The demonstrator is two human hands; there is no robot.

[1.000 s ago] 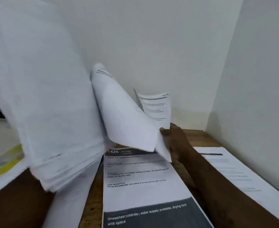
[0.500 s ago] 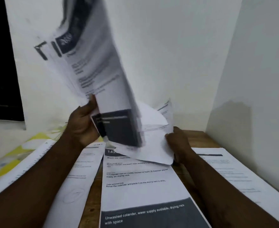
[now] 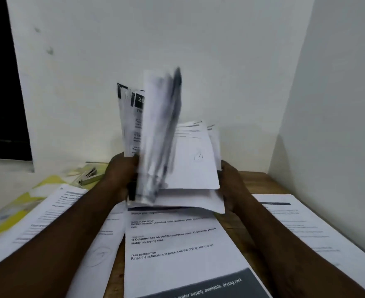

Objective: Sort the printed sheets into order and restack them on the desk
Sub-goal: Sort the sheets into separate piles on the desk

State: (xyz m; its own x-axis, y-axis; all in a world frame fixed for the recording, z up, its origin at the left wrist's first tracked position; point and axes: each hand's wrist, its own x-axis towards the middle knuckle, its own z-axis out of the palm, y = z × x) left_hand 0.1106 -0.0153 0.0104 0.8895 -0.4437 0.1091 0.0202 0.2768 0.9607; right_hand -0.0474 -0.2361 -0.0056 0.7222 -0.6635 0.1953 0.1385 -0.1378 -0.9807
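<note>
— Left hand [image 3: 121,175] is curling round the left edge of the bundle of sheets [image 3: 190,168], and right hand [image 3: 233,186] is gripping the opposite edge. We are watching both hold it up just above the desk [image 3: 257,181].

— And we are seeing the pages next to the left hand standing upright and blurred, while those toward the right hand are lying flatter, pale sides up.

— Directly below the grip, the colander sheet [image 3: 177,250] is lying flat on the desk, print facing us. We are reading "Rinse the colander" on it.

— Left of the grip, under the left forearm, we are spotting loose sheets [image 3: 54,214] spreading out. Right of it, beside the right forearm, more printed pages [image 3: 302,229] are lying along the wall.

— Out beyond the left hand, we are picking out a stapler [image 3: 89,175] sitting near a yellow folder [image 3: 20,203].
</note>
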